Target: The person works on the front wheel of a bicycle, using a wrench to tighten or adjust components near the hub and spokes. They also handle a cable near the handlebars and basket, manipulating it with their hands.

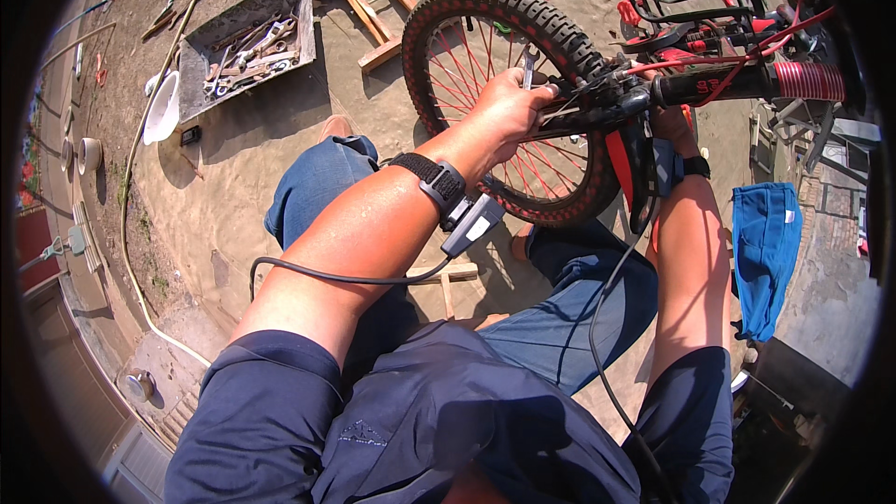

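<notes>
My left hand (pixel 511 110) is closed around a metal wrench (pixel 529 67), whose end sticks up above the fingers. It is beside the dark fittings next to the wheel (pixel 509 0) of a bicycle, which has a knobby tyre and red spokes. My right hand (pixel 674 128) is below the black handlebar (pixel 714 86), against the red and black bike parts. Its fingers are mostly hidden there, so I cannot see what they grip. The handlebar ends in a red striped grip (pixel 810 81).
A grey metal tray (pixel 198 105) of wrenches and tools lies at the left, near a white bowl (pixel 162 108). A wooden stool (pixel 381 54) lies beyond the wheel. A black wire rack (pixel 691 5) is at the far right, and blue cloth (pixel 765 252) lies nearer. A hose (pixel 126 215) runs along the left.
</notes>
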Tool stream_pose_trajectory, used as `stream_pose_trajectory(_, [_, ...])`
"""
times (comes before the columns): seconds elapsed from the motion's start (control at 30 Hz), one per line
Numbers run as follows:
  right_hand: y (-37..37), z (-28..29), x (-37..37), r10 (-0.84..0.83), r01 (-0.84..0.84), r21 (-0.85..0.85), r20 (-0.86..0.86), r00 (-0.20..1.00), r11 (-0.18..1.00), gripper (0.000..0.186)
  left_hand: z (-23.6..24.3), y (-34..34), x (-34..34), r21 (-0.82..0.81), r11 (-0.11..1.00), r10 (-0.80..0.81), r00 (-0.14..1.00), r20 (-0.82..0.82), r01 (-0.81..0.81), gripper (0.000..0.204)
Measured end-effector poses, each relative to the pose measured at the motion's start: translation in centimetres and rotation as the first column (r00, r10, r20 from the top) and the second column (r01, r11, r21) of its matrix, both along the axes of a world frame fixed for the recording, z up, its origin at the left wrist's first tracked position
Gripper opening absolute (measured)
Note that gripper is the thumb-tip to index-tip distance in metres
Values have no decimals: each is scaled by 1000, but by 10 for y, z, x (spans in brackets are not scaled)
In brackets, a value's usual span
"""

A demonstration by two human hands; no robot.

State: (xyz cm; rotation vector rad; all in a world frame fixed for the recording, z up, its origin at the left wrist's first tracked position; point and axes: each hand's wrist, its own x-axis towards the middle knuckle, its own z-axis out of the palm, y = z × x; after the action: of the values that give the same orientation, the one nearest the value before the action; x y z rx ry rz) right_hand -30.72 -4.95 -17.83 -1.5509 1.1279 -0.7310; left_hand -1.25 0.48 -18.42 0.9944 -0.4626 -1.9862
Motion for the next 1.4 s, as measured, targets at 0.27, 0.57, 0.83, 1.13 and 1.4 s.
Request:
stream_pose_trajectory(0.27, [-2,-7,-14,76,-91,-98,-141,987,991,40,-1,0,-2,-35,999,15,998,64,-13,11])
stream_pose_trajectory(0.57, [-6,-15,-12,-6,3,55,56,998,998,46,5,2,0,-29,1000,11,998,69,-9,12])
stream_pose_trajectory(0.83, [-7,-25,-31,27,-70,-168,-243,970,983,40,2,2,-4,-16,999,41,993,108,-39,13])
stream_pose_trajectory(1.13, [1,2,-20,-10,-243,-305,-642,766,921,41,0,4,-2,-17,1000,21,995,93,-19,13])
stream_pose_trajectory(1.4, [35,44,22,-155,-497,-422,-857,491,758,40,-13,6,15,-51,999,31,956,291,-16,24])
